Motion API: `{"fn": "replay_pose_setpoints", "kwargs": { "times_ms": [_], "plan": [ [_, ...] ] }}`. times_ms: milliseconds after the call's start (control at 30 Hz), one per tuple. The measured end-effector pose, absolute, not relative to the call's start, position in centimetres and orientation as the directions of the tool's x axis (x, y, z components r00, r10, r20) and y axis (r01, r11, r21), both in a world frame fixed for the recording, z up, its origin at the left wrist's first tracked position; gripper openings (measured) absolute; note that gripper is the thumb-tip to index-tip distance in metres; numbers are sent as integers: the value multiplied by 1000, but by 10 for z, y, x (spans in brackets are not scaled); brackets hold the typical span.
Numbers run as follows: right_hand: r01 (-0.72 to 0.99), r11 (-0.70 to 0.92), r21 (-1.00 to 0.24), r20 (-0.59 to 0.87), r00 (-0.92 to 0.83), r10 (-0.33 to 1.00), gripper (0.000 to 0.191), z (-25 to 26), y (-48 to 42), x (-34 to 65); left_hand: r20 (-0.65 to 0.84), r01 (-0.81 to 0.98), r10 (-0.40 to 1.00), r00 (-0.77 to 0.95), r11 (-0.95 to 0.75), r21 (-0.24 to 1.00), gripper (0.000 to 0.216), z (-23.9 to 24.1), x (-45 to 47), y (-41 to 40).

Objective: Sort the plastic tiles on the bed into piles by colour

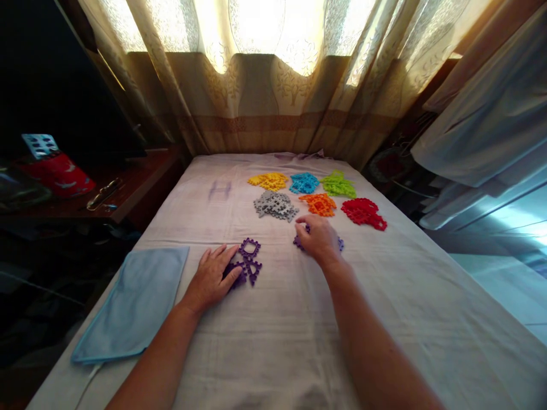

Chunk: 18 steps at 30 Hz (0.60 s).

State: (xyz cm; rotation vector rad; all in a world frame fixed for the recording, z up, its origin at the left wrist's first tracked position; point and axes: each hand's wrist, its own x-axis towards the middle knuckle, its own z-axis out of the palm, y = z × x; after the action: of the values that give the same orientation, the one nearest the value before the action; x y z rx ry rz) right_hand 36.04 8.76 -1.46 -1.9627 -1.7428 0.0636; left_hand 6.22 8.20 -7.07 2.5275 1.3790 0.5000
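Note:
My left hand [216, 272] lies palm down with its fingers spread, at the left of a small group of purple interlocking building pieces. The group has a square frame [250, 247], a triangular frame [253, 271] and a fuller piece [240, 277] partly hidden by the thumb. My right hand [318, 236] is over a pile of purple pieces [298, 243], most of which it covers. Its fingers are curled in, thumb and forefinger close around a bit of purple; how firmly they grip it cannot be made out.
Beyond my hands lie heaps of yellow [269, 181], blue [304, 183], lime green [338, 184], grey [276, 205], orange [318, 204] and red [364, 213] pieces. A light blue cloth-like pad [134, 302] with a cord rests at the left edge of the cloth-covered table [282, 341].

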Motion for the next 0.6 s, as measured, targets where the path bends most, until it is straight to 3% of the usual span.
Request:
{"fn": "replay_pose_setpoints", "kwargs": {
  "times_ms": [133,267,600],
  "plan": [
    [883,240,-402,231,-156,960,26,-27,82,301,201,752,836,510,-547,368,72,-71,59,83],
    [902,297,-314,123,-272,954,31,-39,76,281,181,747,818,546,-573,337,84,-70,56,81],
    [930,293,-222,34,-293,956,22,-22,75,297,158,722,766,623,-641,260,45,-64,69,66]
  ]
}}
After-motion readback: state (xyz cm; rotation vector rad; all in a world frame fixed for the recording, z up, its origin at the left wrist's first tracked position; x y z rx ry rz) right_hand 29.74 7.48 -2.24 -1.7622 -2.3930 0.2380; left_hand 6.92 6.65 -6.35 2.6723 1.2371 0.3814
